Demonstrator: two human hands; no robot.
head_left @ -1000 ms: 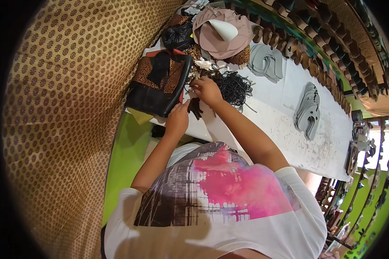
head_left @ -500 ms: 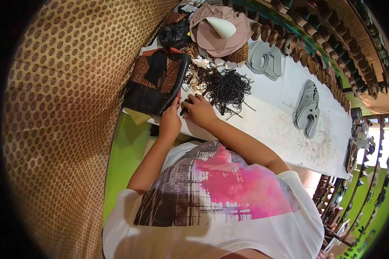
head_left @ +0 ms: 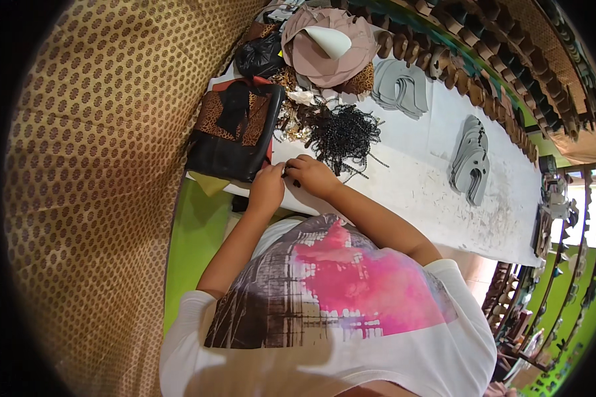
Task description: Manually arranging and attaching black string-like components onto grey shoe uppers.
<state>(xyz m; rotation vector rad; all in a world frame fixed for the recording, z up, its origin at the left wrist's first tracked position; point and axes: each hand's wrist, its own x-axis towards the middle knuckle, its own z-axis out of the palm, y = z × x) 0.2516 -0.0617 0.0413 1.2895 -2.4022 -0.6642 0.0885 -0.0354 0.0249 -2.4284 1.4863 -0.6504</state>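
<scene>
Your left hand (head_left: 266, 187) and right hand (head_left: 313, 175) now meet at the near edge of the white, scuffed surface (head_left: 430, 198), fingers pinched on a small dark piece (head_left: 287, 173) between them. A second ago they worked higher, at the tangled black cord pile (head_left: 343, 132), now just beyond your right hand.

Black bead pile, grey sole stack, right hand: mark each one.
black bead pile (head_left: 343, 132), head view, middle of the tangle
grey sole stack (head_left: 470, 159), head view, top piece's flat face
right hand (head_left: 312, 176), head view, back of the hand
</scene>
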